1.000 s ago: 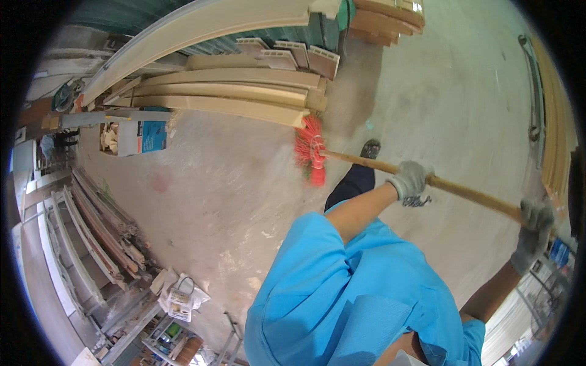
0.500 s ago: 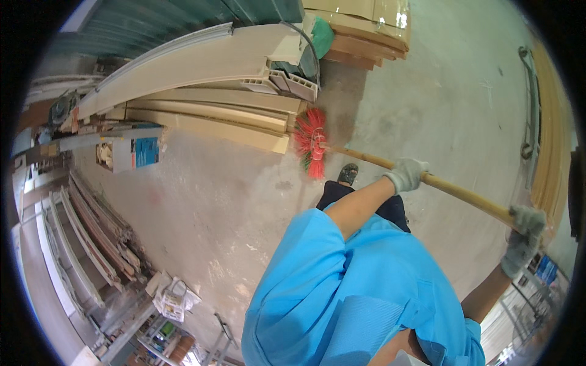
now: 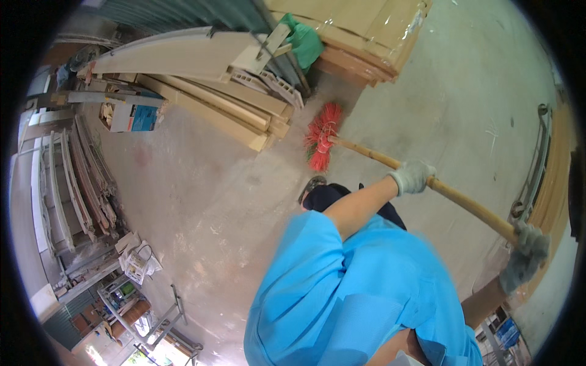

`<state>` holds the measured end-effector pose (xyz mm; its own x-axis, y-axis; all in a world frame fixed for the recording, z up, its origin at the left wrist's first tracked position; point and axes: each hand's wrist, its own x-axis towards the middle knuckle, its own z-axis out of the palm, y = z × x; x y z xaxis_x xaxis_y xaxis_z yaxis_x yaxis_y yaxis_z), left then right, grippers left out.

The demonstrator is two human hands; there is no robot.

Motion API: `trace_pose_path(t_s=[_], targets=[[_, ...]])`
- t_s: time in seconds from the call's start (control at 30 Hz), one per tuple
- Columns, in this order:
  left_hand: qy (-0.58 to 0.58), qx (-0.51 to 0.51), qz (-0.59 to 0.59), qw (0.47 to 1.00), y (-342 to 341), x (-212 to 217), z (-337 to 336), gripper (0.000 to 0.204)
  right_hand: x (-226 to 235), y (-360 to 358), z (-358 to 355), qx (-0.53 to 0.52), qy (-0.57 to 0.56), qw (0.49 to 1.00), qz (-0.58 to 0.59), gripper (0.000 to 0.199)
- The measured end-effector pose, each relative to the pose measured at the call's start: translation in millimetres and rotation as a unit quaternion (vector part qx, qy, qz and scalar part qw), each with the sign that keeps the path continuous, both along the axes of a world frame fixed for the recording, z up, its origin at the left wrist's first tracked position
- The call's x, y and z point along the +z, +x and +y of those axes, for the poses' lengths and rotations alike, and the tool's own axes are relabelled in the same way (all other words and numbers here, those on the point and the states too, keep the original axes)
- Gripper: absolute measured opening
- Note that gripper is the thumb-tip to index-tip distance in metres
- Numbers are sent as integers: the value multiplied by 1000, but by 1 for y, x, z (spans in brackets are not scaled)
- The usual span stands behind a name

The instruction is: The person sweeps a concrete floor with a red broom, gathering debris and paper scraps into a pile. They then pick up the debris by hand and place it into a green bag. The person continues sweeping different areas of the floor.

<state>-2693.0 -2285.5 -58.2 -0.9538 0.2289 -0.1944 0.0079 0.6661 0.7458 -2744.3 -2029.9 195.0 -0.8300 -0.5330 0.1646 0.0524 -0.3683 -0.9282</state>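
Observation:
A broom with red bristles (image 3: pixel 320 135) bound in a bundle and a long wooden handle (image 3: pixel 470 205) slants across in front of me. Its head rests on the concrete floor, just to the right of the ends of several long beige boards (image 3: pixel 210 107). My left hand (image 3: pixel 413 177), in a pale work glove, is closed round the middle of the handle. Near the handle's upper end, at the right, my right hand (image 3: pixel 526 251) grips it in a greyer glove. My shod foot (image 3: pixel 312 188) stands a little below the bristles.
A stack of cardboard boxes (image 3: pixel 360 36) and a green bag (image 3: pixel 304 41) stand beyond the broom. At the left are a carton (image 3: pixel 131 117) and a pile of long strips (image 3: pixel 79 177). A white bag (image 3: pixel 139 263) lies lower left. Long packages (image 3: pixel 552 168) line the right side.
My view has turned, and the surroundings have shifted in it. The broom head sits slightly farther right, away from the board ends. My foot has come forward to the left; both hands keep their grip.

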Motion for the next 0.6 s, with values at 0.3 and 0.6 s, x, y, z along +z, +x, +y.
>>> trace_pose_path(t_s=[0.3, 0.6], targets=[[-83, 42, -17, 995, -94, -63, 4, 19, -86, -73, 19, -81, 95, 992, 32, 18], [-18, 70, 68, 995, -132, 39, 68, 23, 70, -110, 80, -142, 140, 958, 206, 32]])
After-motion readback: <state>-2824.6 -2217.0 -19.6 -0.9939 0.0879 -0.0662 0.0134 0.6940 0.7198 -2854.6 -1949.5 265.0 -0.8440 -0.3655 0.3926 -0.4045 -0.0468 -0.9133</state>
